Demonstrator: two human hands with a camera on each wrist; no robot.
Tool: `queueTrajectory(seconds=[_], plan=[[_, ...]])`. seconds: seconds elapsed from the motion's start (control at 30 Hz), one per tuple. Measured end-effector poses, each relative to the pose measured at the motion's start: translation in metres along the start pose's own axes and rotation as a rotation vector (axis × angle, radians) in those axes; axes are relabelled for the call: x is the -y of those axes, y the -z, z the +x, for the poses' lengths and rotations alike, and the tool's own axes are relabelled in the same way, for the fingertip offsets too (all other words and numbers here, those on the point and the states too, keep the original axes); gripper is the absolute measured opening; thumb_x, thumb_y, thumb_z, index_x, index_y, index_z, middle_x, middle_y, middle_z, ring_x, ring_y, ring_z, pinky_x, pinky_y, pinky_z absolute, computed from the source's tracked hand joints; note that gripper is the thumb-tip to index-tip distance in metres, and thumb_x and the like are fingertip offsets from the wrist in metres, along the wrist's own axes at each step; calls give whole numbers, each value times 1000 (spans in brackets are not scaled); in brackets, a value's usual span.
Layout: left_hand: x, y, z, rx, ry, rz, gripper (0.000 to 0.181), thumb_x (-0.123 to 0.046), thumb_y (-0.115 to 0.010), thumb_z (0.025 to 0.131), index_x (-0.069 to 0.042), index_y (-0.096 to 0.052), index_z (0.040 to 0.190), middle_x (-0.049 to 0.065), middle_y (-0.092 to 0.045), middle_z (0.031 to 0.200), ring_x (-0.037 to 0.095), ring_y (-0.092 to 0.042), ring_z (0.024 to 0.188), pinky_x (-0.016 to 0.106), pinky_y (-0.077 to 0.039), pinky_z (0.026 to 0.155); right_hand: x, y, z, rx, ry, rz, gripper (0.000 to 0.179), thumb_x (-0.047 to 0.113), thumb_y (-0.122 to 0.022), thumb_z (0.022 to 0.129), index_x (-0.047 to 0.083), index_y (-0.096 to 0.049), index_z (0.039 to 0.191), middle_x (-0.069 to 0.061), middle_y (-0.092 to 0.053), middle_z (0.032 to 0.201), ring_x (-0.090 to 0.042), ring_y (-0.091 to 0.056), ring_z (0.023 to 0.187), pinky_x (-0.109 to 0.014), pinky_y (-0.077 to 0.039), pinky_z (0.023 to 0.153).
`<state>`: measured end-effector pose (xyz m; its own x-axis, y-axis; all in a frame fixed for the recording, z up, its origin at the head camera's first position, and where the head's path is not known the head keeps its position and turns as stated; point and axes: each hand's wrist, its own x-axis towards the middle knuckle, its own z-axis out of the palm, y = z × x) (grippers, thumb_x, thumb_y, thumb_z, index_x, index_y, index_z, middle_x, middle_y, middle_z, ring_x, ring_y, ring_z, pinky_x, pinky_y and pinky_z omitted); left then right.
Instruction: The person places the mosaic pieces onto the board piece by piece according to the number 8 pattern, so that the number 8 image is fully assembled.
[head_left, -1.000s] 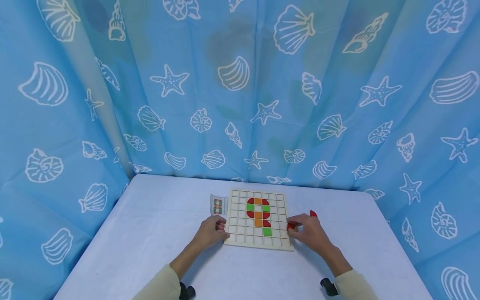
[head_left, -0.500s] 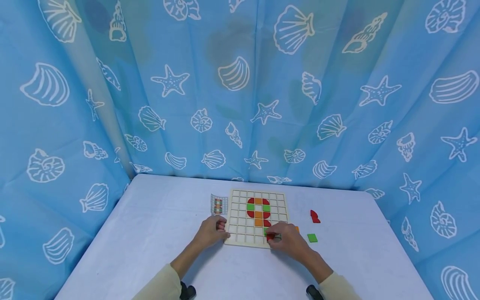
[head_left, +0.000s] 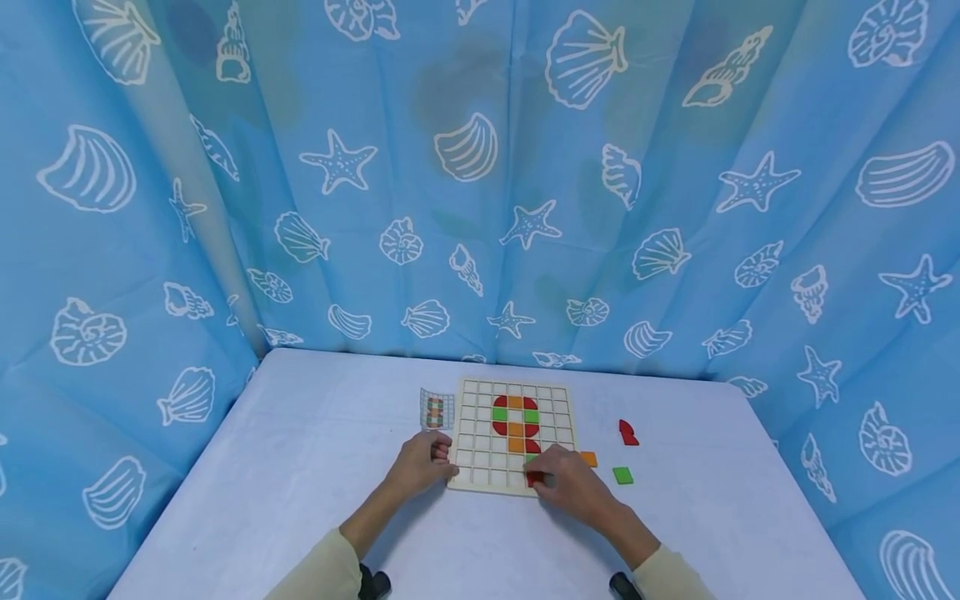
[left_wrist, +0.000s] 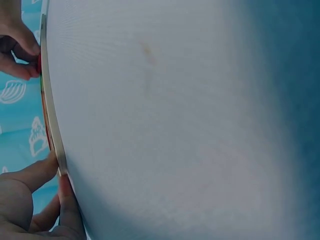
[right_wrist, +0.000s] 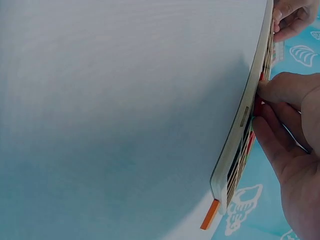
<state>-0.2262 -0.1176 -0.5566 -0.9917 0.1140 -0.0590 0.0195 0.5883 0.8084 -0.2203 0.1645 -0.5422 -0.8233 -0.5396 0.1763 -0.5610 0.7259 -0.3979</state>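
Observation:
A square wooden grid board (head_left: 480, 462) lies on the white-covered table, with red, orange and green tiles set in several of its cells. At its left edge, my left hand (head_left: 422, 467) pinches the rim between thumb and fingers, seen closer in the left wrist view. My right hand (head_left: 576, 485) reaches over the lower right of the board. Its thumb and fingertips pinch a red tile (right_wrist: 258, 106) at the bottom row, just below a green tile (head_left: 532, 458) that the fingers partly cover.
Right of the board lie an orange tile (head_left: 589, 459), a green tile (head_left: 623, 475) and red pieces (head_left: 628, 433). A small printed card (head_left: 437, 410) with a coloured grid pattern sits by the board's upper left. A blue shell-patterned curtain (head_left: 480, 217) hangs behind the table.
My right hand has moved left from beside the board to its bottom row, bringing the red tile and uncovering the orange and green tiles. My left hand stays at the board's edge.

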Motion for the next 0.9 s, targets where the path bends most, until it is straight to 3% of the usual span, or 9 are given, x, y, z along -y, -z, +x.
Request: queueTrajectory(seconds=[0.27,0.7,0.9], plan=[[0,1,0,-1,6,5,41,-13,-81,78,-2,-62,113,2,-53,89,16,-52,82,27,-47,69,2,3,1,26,60,-36,29,24,-77,85,16,-75,112,10,-70,101,-6,-59,94,-28,-52,83],[-1,2,0,0,18,2,41,-14,-80,79,-2,-61,113,2,-53,89,16,-52,83,27,-47,70,2,1,2,-55,-12,0,36,23,-81,80,17,-73,115,8,-67,106,-8,-57,99,-28,-53,83],[-2,1,-1,6,14,-11,41,-13,-80,78,-1,-61,112,2,-54,89,16,-52,82,28,-46,70,-3,1,4,-108,-116,66,40,21,-83,78,17,-72,116,8,-64,107,-7,-57,97,-25,-52,79]])
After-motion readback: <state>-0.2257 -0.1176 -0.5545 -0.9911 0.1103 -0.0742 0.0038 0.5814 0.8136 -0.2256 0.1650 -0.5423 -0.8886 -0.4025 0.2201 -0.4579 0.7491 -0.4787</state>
